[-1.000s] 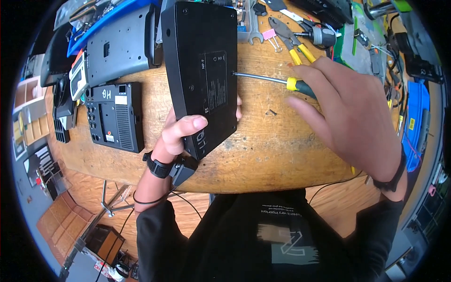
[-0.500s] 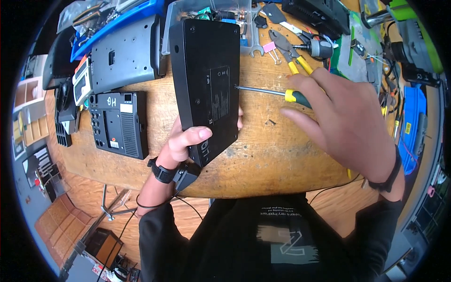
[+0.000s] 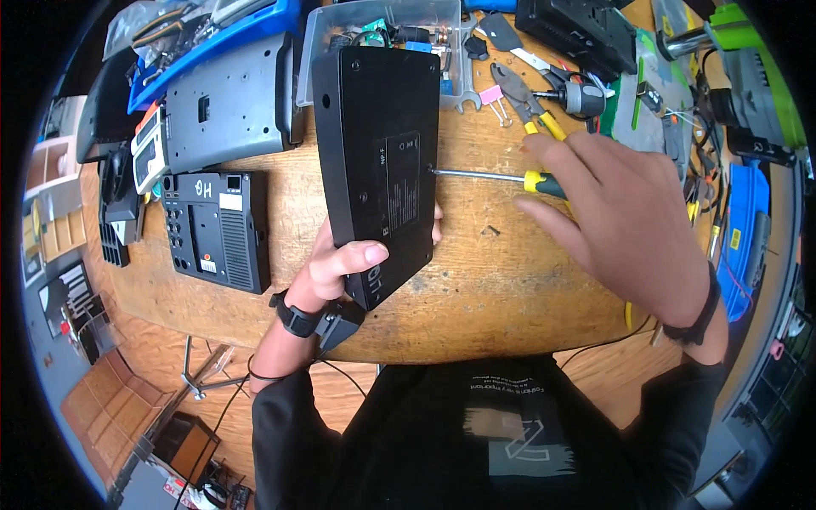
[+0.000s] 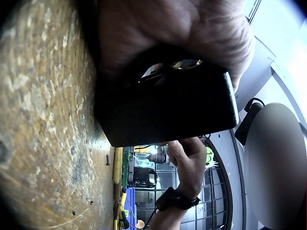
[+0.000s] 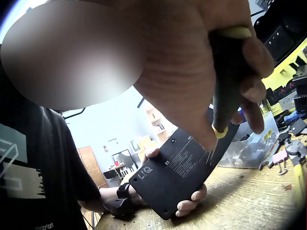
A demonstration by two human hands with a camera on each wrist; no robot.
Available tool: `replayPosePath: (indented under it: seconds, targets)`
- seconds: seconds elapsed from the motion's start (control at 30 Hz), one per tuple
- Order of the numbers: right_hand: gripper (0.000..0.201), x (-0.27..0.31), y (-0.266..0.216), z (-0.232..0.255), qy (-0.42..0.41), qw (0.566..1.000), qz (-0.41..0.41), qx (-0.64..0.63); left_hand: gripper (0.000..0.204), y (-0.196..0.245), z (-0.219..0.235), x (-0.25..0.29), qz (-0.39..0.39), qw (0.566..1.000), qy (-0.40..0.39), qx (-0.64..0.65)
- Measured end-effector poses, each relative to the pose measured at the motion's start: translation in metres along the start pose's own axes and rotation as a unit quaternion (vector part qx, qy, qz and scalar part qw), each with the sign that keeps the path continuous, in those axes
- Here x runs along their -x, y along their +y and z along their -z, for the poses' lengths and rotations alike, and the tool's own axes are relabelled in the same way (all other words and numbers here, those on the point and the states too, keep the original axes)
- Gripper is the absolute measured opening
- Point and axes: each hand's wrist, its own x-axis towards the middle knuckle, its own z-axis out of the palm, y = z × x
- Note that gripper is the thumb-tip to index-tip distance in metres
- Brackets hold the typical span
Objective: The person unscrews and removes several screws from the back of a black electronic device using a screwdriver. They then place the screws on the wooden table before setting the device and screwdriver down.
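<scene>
My left hand (image 3: 340,262) grips a black boxy device (image 3: 365,119) by its lower end, thumb over the face with the printed label. The device stands tilted up from the table, and its underside fingers show in the right wrist view. My right hand (image 3: 616,212) holds a screwdriver (image 3: 534,182) with a green and yellow handle. Its thin shaft points left, the tip right at a screw hole in the device's right edge. In the right wrist view, fingers wrap the dark screwdriver handle (image 5: 226,86). Small dark screws (image 3: 490,230) lie on the wooden table (image 3: 510,297).
At left lie another black device (image 3: 219,225) and a grey panel (image 3: 229,106). Behind stands a clear plastic bin (image 3: 391,21) of parts. Yellow-handled pliers (image 3: 517,89), a pink binder clip (image 3: 491,95) and a wrench (image 3: 469,100) lie behind the screwdriver. A blue tray (image 3: 744,229) is at right.
The whole head view has shifted, so the device, the hands and the table sit lower in it. The screwdriver tip stays at the same hole, and both hands keep their holds.
</scene>
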Motion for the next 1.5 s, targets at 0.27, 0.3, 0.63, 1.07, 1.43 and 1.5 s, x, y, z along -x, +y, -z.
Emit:
replayPosePath:
  seconds: [0.27,0.3,0.63,1.07,1.43,1.5]
  targets:
    - [0.025,-0.001,0.015,-0.021,0.096,0.991,0.003,-0.090,0.076,-0.003,0.000,-0.001,-0.003,1.000,0.004,0.002]
    - [0.025,-0.001,0.015,-0.026,0.115,0.988,-0.007,-0.107,0.075,-0.002,0.000,0.000,-0.003,1.000,0.005,-0.001]
    - [0.024,-0.028,-0.022,-0.083,0.092,0.914,-0.136,-0.372,0.073,-0.001,-0.002,0.003,-0.005,1.000,0.012,-0.018]
    - [0.014,-0.039,-0.037,-0.095,0.146,0.881,-0.093,-0.441,0.074,0.002,-0.007,0.005,-0.010,1.000,0.014,-0.018]
    - [0.013,-0.043,-0.034,-0.097,0.143,0.883,-0.094,-0.437,0.074,0.003,-0.006,0.004,-0.005,0.999,0.003,-0.033]
    - [0.013,-0.043,-0.034,-0.098,0.145,0.881,-0.092,-0.441,0.075,0.003,-0.006,0.004,-0.006,1.000,0.005,-0.028]
